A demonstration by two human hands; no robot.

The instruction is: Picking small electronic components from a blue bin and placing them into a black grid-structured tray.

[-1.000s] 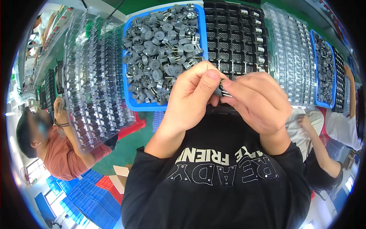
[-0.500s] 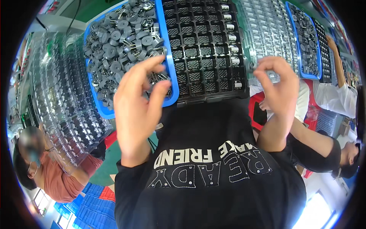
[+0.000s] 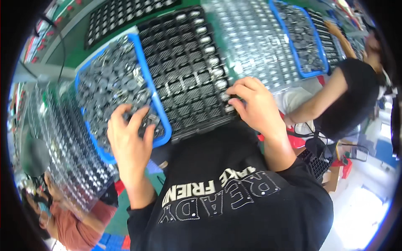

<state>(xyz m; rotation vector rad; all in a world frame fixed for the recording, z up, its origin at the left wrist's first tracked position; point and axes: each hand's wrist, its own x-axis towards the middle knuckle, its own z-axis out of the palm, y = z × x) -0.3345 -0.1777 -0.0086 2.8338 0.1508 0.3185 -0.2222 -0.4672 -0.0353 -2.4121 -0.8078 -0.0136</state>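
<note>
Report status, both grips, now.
Left grip open over grey parts in blue bin. Right grip at right edge of black tray, hold unclear. Bin rim between left grip and tray.

glossy plastic tray point(image 3: 177, 88), smooth plastic bin point(image 3: 147, 69), matt cloth shirt point(image 3: 234, 226)

Beyond and well to the left of the right hand's grip point(image 3: 256, 106), a green worktop point(image 3: 81, 56) runs off beside a pale grey ledge point(image 3: 46, 72), both bent by the lens. Nearer than the grip and to its left, a strip of green floor point(image 3: 121, 215) shows in softer light. Nearer and to its right, a glaring white patch point(image 3: 362, 217), perhaps a window, floods a pale surface that could be wall or floor, while a blue panel point(image 3: 385, 146) stands farther right.
</note>
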